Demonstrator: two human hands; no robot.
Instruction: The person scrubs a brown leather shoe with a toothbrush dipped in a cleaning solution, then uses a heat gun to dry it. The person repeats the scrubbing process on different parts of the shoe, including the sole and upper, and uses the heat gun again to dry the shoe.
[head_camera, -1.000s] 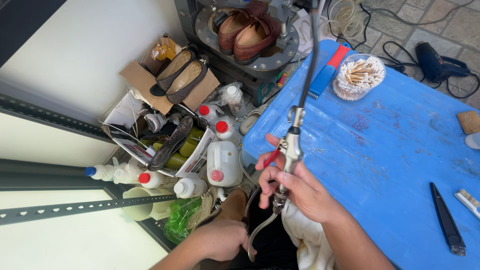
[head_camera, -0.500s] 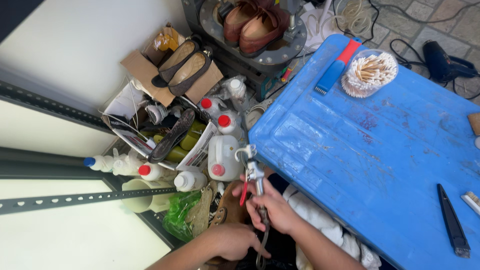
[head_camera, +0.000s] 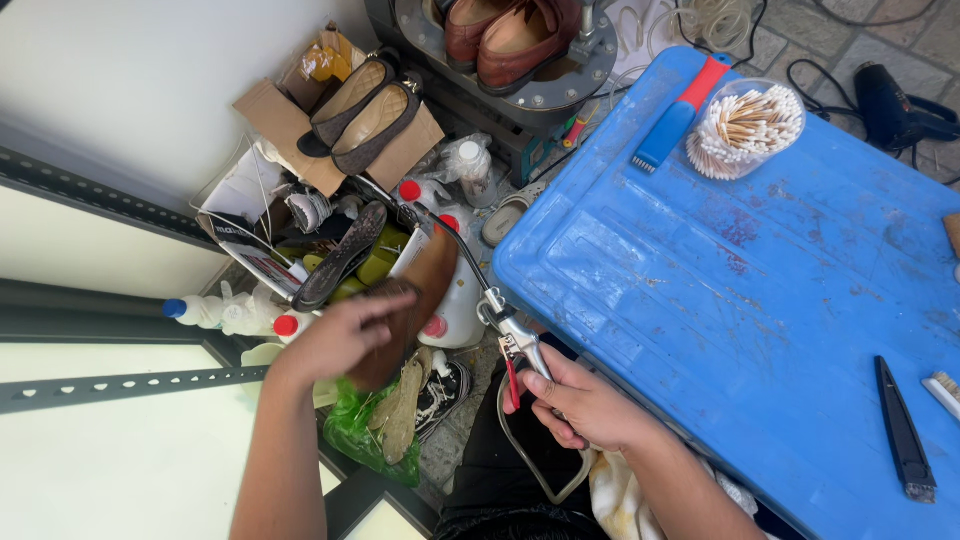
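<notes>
My left hand (head_camera: 335, 335) grips a brown shoe sole (head_camera: 410, 300), thin and bendy, left of the blue lid (head_camera: 760, 280); my right hand (head_camera: 585, 405) clasps the spray gun (head_camera: 510, 335) handle.

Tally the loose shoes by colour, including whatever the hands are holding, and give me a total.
Reddish-brown loafers on the round metal stand: 2
Dark flats with tan insoles on the cardboard box: 2
Brown shoe in the left hand, brown shoe: 1
Total: 5

The right hand grips a metal air blow gun, not a shoe.
</notes>
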